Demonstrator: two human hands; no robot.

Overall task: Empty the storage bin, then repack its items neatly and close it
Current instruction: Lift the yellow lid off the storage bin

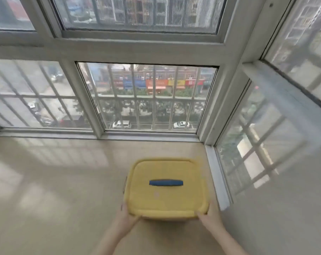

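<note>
- Near the right-hand corner of a pale stone window ledge [64, 181], just beside the aluminium window frame [217, 173], sits the yellow storage bin [165, 197], with its lid [165, 172] on and seated flat all round.
- A blue handle [166, 182] lies flush across the middle of the lid; it looks like a fold-down carry grip and is untouched.
- At the near left corner the left hand [125, 216] is cupped round the rim, fingers against the side wall and thumb along the lid's edge.
- At the near right corner the right hand [208, 214] mirrors it, curled onto the corner. Both hands hold the bin by the sides; neither is on the handle.
- My judgement is that the bin is stiff moulded plastic: it should keep its shape under a squeeze, but the smooth walls could slip in bare palms and slide readily on the polished ledge.
- Weight cannot be read, since the contents are hidden under the opaque lid; treat it as loaded until it moves.
- A small grey tab [125, 184] shows on the left edge, possibly a latch, though too small to be sure. If so, the lid wants releasing at the sides before lifting.
- For carrying, the handle or two hands under the rim seem soundest; for opening, the lid's corner lips.
- Nothing has been emptied yet.
</note>
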